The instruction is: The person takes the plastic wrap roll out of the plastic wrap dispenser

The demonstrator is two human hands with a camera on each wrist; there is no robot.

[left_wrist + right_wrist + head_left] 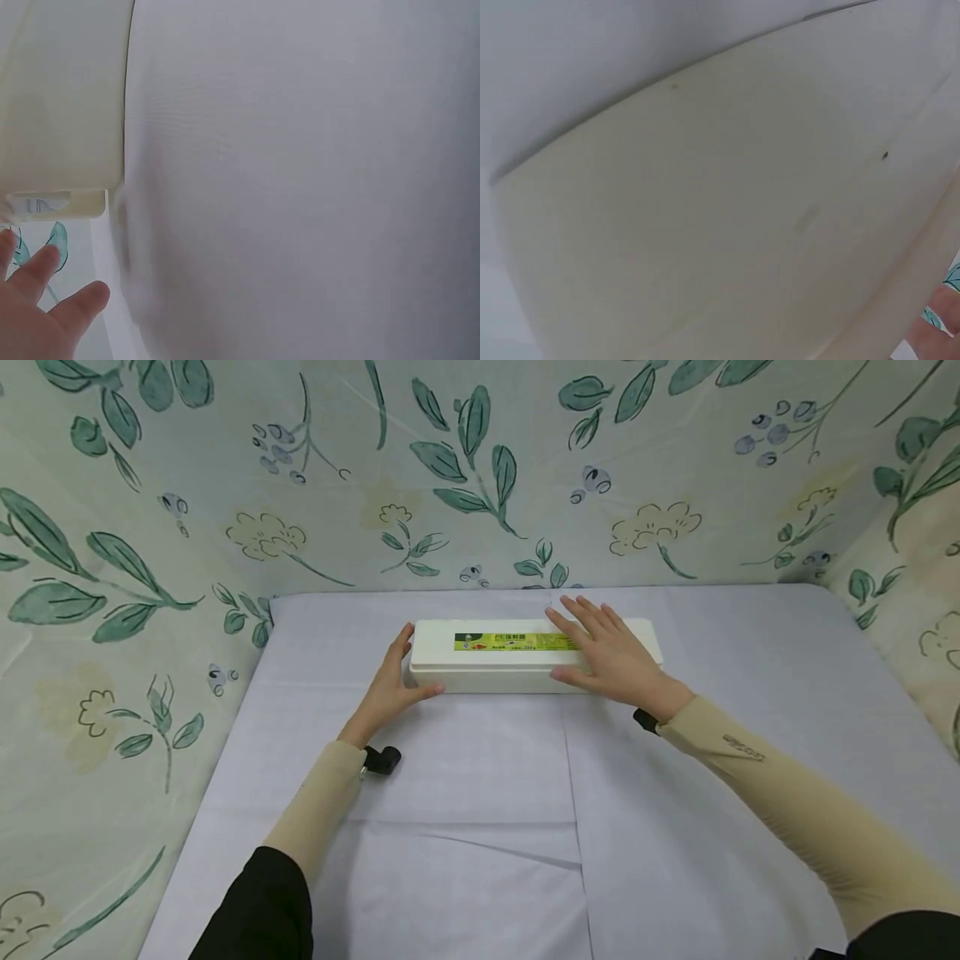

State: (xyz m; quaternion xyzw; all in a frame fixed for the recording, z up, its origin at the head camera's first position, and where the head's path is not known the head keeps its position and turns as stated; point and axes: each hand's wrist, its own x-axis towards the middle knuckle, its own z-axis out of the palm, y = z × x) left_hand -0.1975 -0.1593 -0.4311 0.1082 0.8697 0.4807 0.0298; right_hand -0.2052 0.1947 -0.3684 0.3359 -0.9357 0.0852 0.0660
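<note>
A white box (487, 682) is lying on the white-covered bench (465, 760), a little above the centre of the head frame. Its long axis is running left to right across the frame, one narrow end facing left and the other right, and a long side is facing the bottom of the frame. The lid (487, 659) is sitting on the base, with the seam running along the front, and is hiding whatever lies inside. A green and yellow label (502, 642) is stretching along the lid, its print standing upright as seen from the bottom of the frame.

The left hand (387, 687) is spanning the box's left end, thumb touching the front lower corner, the other fingers extending along the end; how firmly it is holding, I cannot tell. The right hand (611, 656) is resting on the right part of the box, fingers spread nearly straight over the lid and covering the label's right end, thumb lying against the front.

Beige sleeves (318, 806) are covering both forearms, and small black devices (383, 760) are showing at the wrists. Behind the bench, a curtain (337, 502) printed with green leaves, berries and yellow flowers is filling the upper frame and continuing down the left side.
</note>
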